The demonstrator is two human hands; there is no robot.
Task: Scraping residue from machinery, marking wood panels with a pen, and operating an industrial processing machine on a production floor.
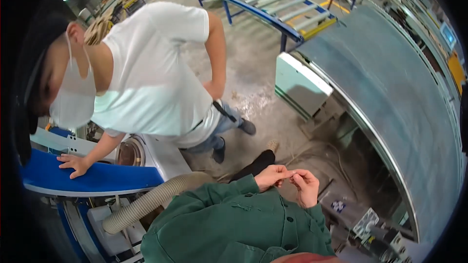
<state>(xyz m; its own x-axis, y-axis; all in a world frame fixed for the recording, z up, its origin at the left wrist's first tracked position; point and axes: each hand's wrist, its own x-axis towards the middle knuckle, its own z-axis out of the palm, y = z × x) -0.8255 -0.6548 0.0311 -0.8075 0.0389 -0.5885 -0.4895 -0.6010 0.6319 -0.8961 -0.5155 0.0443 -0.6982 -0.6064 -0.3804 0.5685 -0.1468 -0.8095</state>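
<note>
A workshop with a grey concrete floor (261, 85): a blue-framed roller conveyor (263, 2) stands at the far side, and a broad grey metal table (385, 68) fills the right. Near, just beyond the wearer's green jacket (229, 224), the left hand (271, 177) and right hand (307, 188) meet at the fingertips, fingers curled; I cannot tell whether they pinch something small. At left, a co-worker (156, 73) in white rests one hand (75, 165) on a blue surface (117, 178) near a ribbed hose (146, 205).
</note>
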